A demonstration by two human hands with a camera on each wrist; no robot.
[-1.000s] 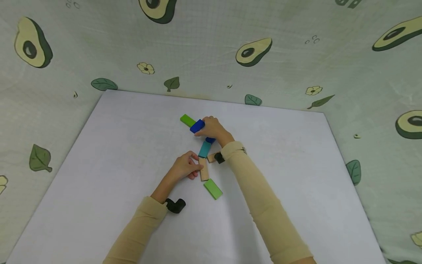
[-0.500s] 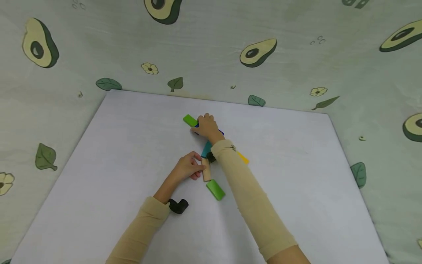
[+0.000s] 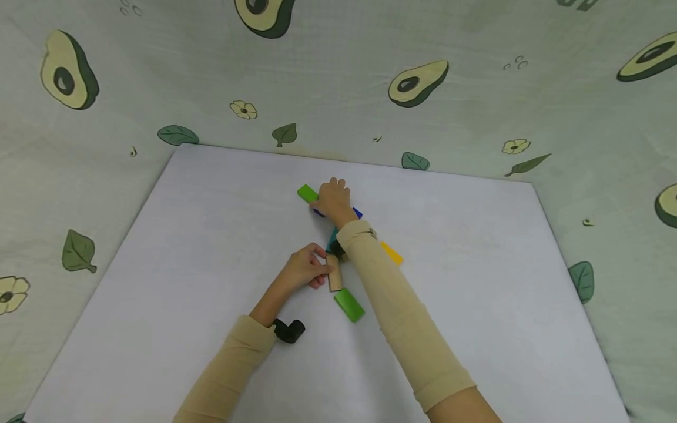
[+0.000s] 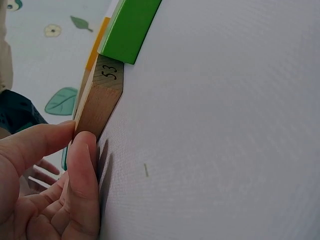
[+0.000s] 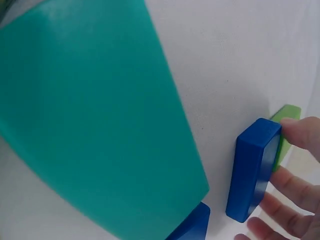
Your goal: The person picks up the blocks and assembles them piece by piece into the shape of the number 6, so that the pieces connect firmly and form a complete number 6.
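In the head view my left hand (image 3: 304, 268) holds a plain wooden block (image 3: 335, 279), thumb and fingertip at its far end; the left wrist view shows "53" on that block's near end. My right hand (image 3: 333, 200) reaches farther out and grips a dark blue block (image 5: 253, 170), with the thumb at one corner and fingers along its side. Beyond this blue block lies a light green block (image 3: 307, 193). A teal block (image 5: 100, 115) fills much of the right wrist view, with a second blue block (image 5: 194, 225) at its tip.
A green block (image 3: 349, 304) adjoins the wooden block's near end. To the right of the right sleeve lies a yellow block (image 3: 392, 253). The white table (image 3: 476, 264) ends at a cloth wall (image 3: 338, 129) printed with avocados. Black wrist cameras (image 3: 289, 331) sit on both wrists.
My right hand has moved slightly left and now covers most of the blue block it holds. The yellow block has come into sight beside the sleeve. My left hand keeps its place on the wooden block.
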